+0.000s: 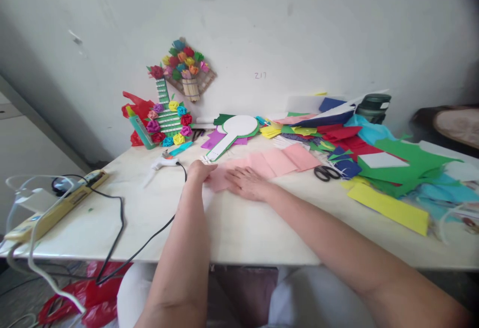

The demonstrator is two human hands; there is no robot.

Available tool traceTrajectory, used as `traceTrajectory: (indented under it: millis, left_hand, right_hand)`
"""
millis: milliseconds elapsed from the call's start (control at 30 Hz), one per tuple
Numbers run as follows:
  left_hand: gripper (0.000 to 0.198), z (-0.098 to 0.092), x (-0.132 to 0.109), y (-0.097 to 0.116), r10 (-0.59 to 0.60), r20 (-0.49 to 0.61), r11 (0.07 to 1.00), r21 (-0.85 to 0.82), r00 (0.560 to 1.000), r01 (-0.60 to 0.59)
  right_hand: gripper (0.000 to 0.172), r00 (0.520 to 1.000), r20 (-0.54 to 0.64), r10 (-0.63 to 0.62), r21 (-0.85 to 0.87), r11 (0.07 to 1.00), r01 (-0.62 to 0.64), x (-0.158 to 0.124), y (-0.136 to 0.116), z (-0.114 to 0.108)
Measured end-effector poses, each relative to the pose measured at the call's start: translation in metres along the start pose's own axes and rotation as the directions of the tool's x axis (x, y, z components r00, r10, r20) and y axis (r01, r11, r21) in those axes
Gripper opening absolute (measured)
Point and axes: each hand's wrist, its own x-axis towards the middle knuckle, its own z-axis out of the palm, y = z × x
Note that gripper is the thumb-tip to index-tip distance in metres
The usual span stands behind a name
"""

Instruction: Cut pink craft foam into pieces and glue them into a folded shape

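A long strip of pink crepe paper [264,164] with fold lines lies across the middle of the table. My right hand [247,183] rests flat on its left part, fingers stretched out. At the strip's left end is my left hand [202,169], thumb pointing right and fingers curled at the paper's edge; the fingertips are mostly hidden. Just behind the hands lies a white, round-headed card shape [239,127] with a long handle, backed by green paper. Black-handled scissors [327,173] touch the area by the strip's right end. A white glue gun [164,163] lies left of my left hand.
Coloured paper sheets [404,161] pile up on the right, with a yellow strip [389,208] in front. A paper-flower guitar [170,118] and a green glue bottle [141,129] stand at back left. A power strip [60,208] and black cord [121,218] lie left.
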Motion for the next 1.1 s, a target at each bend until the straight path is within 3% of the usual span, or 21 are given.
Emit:
traceTrajectory:
  millis: [167, 367, 467, 533, 600, 667, 800, 900, 1100]
  left_hand:
    - [0.023, 0.001, -0.003, 0.006, 0.061, 0.112, 0.995, 0.065, 0.992, -0.069]
    - [0.018, -0.007, -0.017, 0.013, 0.147, 0.045, 0.979, 0.137, 0.988, -0.152]
    - [0.024, -0.008, -0.025, 0.019, 0.151, 0.003, 0.968, 0.2, 0.988, -0.149]
    - [0.027, -0.004, -0.031, 0.025, 0.148, -0.021, 0.962, 0.235, 0.989, -0.139]
    - [0.029, 0.003, -0.037, 0.034, 0.211, -0.113, 0.942, 0.287, 0.971, -0.172]
    - [0.029, 0.013, -0.043, 0.043, 0.282, -0.14, 0.919, 0.325, 0.949, -0.225]
    - [0.025, 0.028, -0.056, 0.059, 0.392, -0.093, 0.868, 0.367, 0.915, -0.334]
    - [0.025, 0.032, -0.061, 0.064, 0.405, -0.088, 0.858, 0.381, 0.91, -0.345]
    - [0.029, 0.028, -0.056, 0.058, 0.313, -0.136, 0.922, 0.28, 0.94, -0.266]
  right_hand:
    - [0.061, 1.0, -0.008, 0.005, -0.001, 1.0, -0.005, 0.0, -0.001, 0.0]
    - [0.056, 0.996, -0.087, 0.007, -0.058, 0.998, -0.012, -0.001, 0.001, 0.002]
    - [0.055, 0.986, -0.132, 0.101, -0.07, 0.991, -0.111, 0.0, 0.004, 0.005]
    - [0.058, 0.97, -0.131, 0.203, -0.048, 0.976, -0.211, 0.001, 0.006, 0.005]
    - [0.06, 0.956, -0.102, 0.276, -0.02, 0.96, -0.28, 0.001, 0.007, 0.005]
    - [0.061, 0.95, -0.082, 0.302, -0.007, 0.953, -0.303, 0.0, 0.006, 0.003]
    - [0.06, 0.952, -0.088, 0.294, -0.022, 0.955, -0.297, -0.002, 0.004, 0.0]
    - [0.059, 0.952, -0.088, 0.294, -0.041, 0.954, -0.298, -0.002, 0.003, 0.0]
    - [0.062, 0.949, -0.075, 0.305, -0.009, 0.952, -0.307, 0.001, 0.006, 0.002]
